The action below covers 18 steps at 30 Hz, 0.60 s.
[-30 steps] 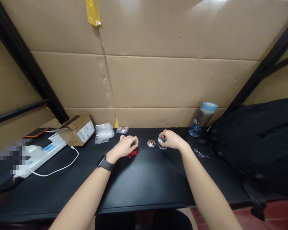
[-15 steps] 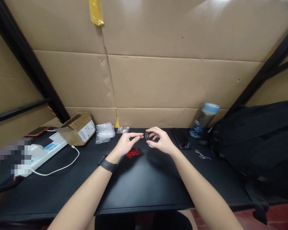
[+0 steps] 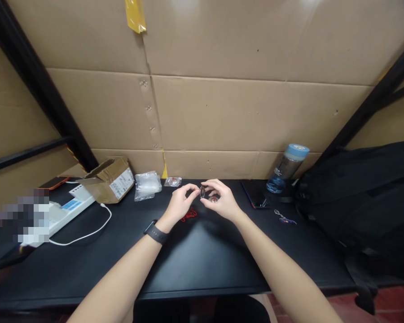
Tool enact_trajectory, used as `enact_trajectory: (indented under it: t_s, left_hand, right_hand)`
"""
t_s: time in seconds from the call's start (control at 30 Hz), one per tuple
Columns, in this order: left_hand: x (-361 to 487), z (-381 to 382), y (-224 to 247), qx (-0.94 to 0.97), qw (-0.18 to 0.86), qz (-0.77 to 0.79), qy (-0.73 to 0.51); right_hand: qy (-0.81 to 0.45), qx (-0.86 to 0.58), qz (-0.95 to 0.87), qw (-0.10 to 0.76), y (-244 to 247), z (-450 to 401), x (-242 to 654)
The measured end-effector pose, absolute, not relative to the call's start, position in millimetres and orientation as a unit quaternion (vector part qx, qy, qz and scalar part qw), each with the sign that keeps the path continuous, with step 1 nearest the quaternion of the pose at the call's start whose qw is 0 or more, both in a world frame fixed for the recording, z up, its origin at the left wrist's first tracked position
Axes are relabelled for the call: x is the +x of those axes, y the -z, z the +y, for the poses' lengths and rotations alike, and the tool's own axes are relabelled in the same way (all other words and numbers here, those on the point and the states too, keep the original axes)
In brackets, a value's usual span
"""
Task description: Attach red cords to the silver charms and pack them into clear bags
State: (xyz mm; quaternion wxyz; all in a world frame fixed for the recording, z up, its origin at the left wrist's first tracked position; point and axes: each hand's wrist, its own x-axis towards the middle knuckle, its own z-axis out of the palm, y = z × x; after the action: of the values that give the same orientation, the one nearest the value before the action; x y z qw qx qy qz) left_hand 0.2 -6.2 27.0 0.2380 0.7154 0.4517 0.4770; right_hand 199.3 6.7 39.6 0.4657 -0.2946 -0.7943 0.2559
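Observation:
Between thumb and fingers, my right hand (image 3: 221, 200) grips a small dark round disc (image 3: 202, 192) by its edges, tilted nearly upright. The thumb and index finger of my left hand (image 3: 182, 200) are pinched together at the disc's left side; what they hold, if anything, is too small to name. A small round item with red on it (image 3: 214, 199) shows beneath my right hand. Red cord (image 3: 190, 215) lies loosely on the black table (image 3: 202, 264), partly behind my left wrist.
Along the back are an open cardboard box (image 3: 112, 181), clear plastic bags (image 3: 147, 185), a small clear packet (image 3: 173, 181), a phone (image 3: 255, 194) and a bottle (image 3: 286, 170). A power strip (image 3: 62, 215) sits left, a keychain (image 3: 284, 217) and black backpack (image 3: 363, 202) right.
My left hand has moved right, its fingertips closing into a pinch at the disc. My right hand has shifted slightly left with the disc, uncovering more of the round item beneath.

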Motion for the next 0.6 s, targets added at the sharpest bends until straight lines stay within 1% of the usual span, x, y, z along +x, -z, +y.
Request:
enact_trajectory:
  t_s: [0.13, 0.3, 0.43, 0.6]
  left_hand:
    - [2, -12, -32, 0.747, 0.177, 0.469, -0.436]
    - [4, -16, -35, 0.756, 0.148, 0.493, -0.404]
    - [5, -18, -36, 0.756, 0.133, 0.496, -0.405]
    - [8, -18, -34, 0.737, 0.118, 0.504, -0.435]
  right_hand:
    - [-0.252, -0.293, -0.795, 0.468, -39, 5, 197]
    - [-0.267, -0.294, -0.789, 0.468, -39, 4, 196]
    - [-0.282, -0.297, -0.784, 0.466, -36, 4, 194]
    - [-0.320, -0.309, -0.764, 0.468, -33, 4, 191]
